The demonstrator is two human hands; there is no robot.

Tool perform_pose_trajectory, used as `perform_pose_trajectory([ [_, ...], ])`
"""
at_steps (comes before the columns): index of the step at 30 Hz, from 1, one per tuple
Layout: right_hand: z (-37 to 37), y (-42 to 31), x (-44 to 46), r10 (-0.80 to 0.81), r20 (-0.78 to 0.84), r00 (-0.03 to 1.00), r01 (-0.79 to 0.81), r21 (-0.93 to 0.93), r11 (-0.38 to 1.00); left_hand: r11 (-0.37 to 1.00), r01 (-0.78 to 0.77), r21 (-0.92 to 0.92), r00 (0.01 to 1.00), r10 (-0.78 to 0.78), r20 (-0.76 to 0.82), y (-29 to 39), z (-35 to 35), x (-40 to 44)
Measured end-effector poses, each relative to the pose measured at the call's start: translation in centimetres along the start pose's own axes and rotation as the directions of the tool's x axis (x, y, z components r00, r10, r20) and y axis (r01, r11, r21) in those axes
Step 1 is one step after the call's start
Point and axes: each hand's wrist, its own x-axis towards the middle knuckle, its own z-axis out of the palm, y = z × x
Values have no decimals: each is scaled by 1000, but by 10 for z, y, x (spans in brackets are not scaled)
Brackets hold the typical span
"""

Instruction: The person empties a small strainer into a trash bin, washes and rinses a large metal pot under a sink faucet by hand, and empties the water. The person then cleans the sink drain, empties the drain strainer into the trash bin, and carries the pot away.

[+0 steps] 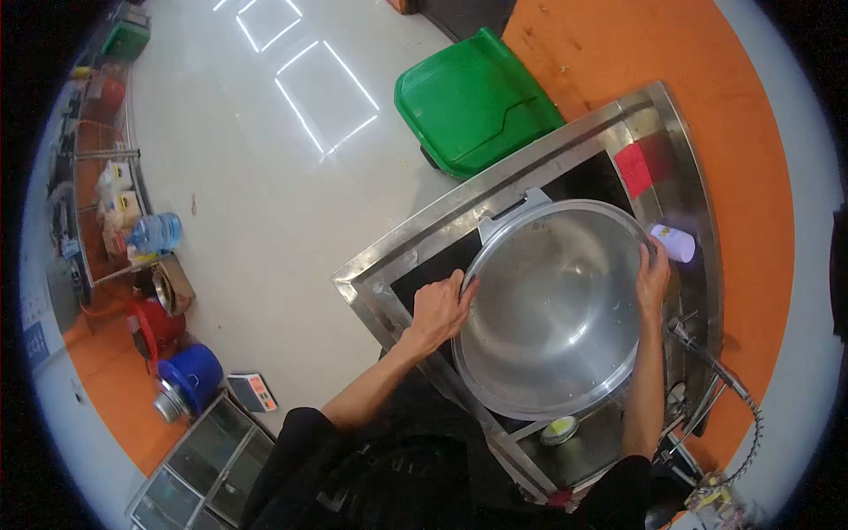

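Note:
A large round metal pot point(556, 309) is tilted over a stainless steel sink unit point(371, 283), its open mouth facing me. My left hand point(439, 309) grips the rim on the left side, fingers wrapped round it. On the right side, my right hand point(653, 276) holds the rim, fingers pressed against it. One side handle point(515, 215) of the pot shows at its far edge. Beside my right hand lies a white-purple cup point(674, 243). Below the pot a small round yellow-green item point(559, 430) rests in the sink.
A green lidded bin point(473, 102) stands beyond the sink. A coiled hose faucet point(720, 371) is at the right, and a red paper point(632, 170) lies on the far rim. Blue bucket point(192, 375), scale point(253, 392) and water bottle point(155, 233) are at the left.

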Motion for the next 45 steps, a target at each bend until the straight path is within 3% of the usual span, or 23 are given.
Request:
perform_pose_trajectory([
  [3,-12,-1,-11,46,-29,999,-49,-102,994,1000,-2,-13,1000,2,-4,0,-3,-1],
  [6,-25,23,-30,362,40,931,-347,-205,915,998,2,-55,1000,-3,-16,-5,3,0],
  [9,-34,47,-47,432,70,899,-396,-294,870,998,9,-70,1000,-9,-10,-4,0,1],
  [12,-49,54,-57,570,127,812,-540,-207,816,996,16,-93,1000,-16,-1,-7,2,2],
  [15,-46,57,-67,590,84,803,-575,-145,805,995,38,-90,999,-36,26,-4,-2,2],
  [18,-27,57,-74,507,-91,857,-502,76,862,993,65,-100,998,-64,13,-4,-1,1],
  [21,-23,47,-72,554,-177,813,-572,-64,818,994,72,-82,997,-70,17,-4,-1,-3],
  [25,-29,30,-68,633,-171,755,-655,-152,740,991,119,-64,993,-117,23,6,-1,1],
  [27,-25,52,-74,602,-204,772,-623,-51,781,993,108,-52,994,-107,5,5,5,4],
  [32,-41,35,-70,631,-34,775,-605,250,756,995,100,-19,995,-100,11,0,7,6],
  [33,-40,44,-78,600,-70,797,-565,266,781,995,95,-23,995,-95,28,-8,11,4],
  [35,-44,47,-95,485,-245,840,-392,345,853,960,85,-268,996,-77,39,7,10,2],
  [37,-61,35,-127,439,-360,823,-275,424,863,959,76,-275,989,-37,141,-16,12,8],
  [39,-75,30,-180,531,-322,784,-349,478,806,985,-41,-168,984,68,164,-29,11,14],
  [41,-80,34,-245,766,-117,632,-472,726,500,998,-48,-28,963,54,265,-24,4,20],
  [43,-73,60,-319,914,-132,384,-511,794,330,991,-62,122,942,17,335,-10,-8,22],
  [45,-90,86,-390,911,-318,264,-391,828,402,960,-79,269,921,-33,389,12,-20,20],
])
